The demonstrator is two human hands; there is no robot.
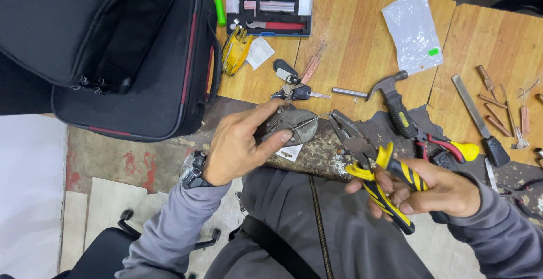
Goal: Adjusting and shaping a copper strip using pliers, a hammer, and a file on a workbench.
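Note:
My left hand (243, 140) grips a rounded grey metal part (294, 123) with a thin wire sticking out of it toward the right. A watch sits on that wrist. My right hand (438, 191) holds yellow-and-black handled pliers (367, 157), their jaws open and pointing up-left at the wire's tip. Both hands are over the worn front edge of a wooden workbench (350, 36), above my grey zipped jacket.
A black bag (113, 47) fills the left. On the bench lie a blue tool case (270, 5), keys (291, 89), a hammer (396, 106), a clear plastic bag (413, 30), a red-handled tool (441, 146), a chisel (478, 120) and several copper pieces (498, 106).

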